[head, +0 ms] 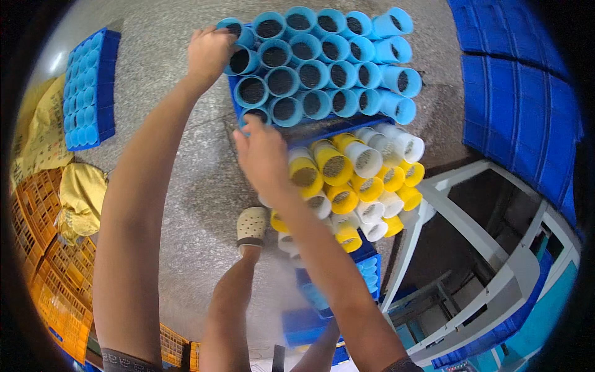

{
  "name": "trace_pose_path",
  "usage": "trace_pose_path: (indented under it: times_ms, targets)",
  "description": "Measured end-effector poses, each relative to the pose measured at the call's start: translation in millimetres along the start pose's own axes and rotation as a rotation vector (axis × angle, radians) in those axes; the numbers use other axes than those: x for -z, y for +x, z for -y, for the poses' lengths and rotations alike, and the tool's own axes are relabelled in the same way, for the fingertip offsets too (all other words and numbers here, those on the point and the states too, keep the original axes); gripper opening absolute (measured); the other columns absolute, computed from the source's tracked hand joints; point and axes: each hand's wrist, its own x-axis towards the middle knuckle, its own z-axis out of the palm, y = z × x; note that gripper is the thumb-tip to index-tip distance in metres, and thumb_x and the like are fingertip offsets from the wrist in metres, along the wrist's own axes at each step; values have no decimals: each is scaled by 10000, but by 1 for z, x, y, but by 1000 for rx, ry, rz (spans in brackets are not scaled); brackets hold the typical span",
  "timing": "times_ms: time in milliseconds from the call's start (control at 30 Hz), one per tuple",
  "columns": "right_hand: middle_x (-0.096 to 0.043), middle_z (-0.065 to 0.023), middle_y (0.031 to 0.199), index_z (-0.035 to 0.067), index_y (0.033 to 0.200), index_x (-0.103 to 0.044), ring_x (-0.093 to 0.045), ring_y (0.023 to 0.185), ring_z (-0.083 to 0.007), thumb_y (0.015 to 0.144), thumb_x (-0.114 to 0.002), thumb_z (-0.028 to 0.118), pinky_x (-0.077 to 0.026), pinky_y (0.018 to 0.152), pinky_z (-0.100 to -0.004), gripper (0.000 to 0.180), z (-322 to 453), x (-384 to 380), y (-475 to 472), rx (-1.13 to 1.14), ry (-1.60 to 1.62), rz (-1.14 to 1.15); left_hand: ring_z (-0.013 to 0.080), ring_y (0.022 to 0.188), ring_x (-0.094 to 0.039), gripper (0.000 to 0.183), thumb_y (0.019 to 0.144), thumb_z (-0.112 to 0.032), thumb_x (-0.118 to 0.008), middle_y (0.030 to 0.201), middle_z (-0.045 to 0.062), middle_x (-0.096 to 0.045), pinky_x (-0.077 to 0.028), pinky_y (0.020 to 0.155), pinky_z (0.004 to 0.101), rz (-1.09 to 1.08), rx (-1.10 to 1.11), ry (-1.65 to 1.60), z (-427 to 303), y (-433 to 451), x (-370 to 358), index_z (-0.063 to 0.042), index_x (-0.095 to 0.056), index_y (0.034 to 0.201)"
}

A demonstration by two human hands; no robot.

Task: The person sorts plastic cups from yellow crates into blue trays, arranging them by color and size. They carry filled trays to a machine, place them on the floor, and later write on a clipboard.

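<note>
Before me stands a blue crate (235,100) packed with rows of light-blue plastic cups (282,81), their insides dark with many small items. At its far left corner, my left hand (211,53) touches a light-blue cup, fingertips curled at the rim. My right hand (262,156) reaches to the cup at the near left corner, its fingers over the rim. Whether either hand grips its cup cannot be told. Nearer to me, under and beside my right forearm, yellow cups (344,199) and white cups (364,160) lie stacked on their sides, holding thin greyish items.
Another blue crate of light-blue cups (104,88) stands on the floor at left. Orange plastic crates (60,283) and yellow sacks (82,195) line the left edge. Blue crates (492,102) stand at right, above a white metal frame (469,223). My foot wears a beige clog (251,225).
</note>
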Motion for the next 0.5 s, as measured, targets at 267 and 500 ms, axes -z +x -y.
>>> trace_pose_path:
  times_ms: [267, 500]
  targets:
    - [-663, -116, 1033, 47, 1150, -611, -645, 934, -253, 878, -639, 90, -494, 839, -331, 277, 11, 119, -214, -59, 21, -264, 296, 934, -616, 107, 751, -116, -649, 945, 105, -648, -516, 765, 411, 49, -9, 71, -57, 21, 46, -54, -665, 837]
    - [-418, -241, 1406, -56, 1384, -376, -399, 1306, -377, 928, -609, 211, -299, 1096, -452, 578, 20, 379, -421, -337, -1272, -1074, 325, 878, -610, 107, 806, -136, -629, 897, 136, -628, -512, 763, 423, 186, 61, -184, -8, -59, 133, -47, -650, 864]
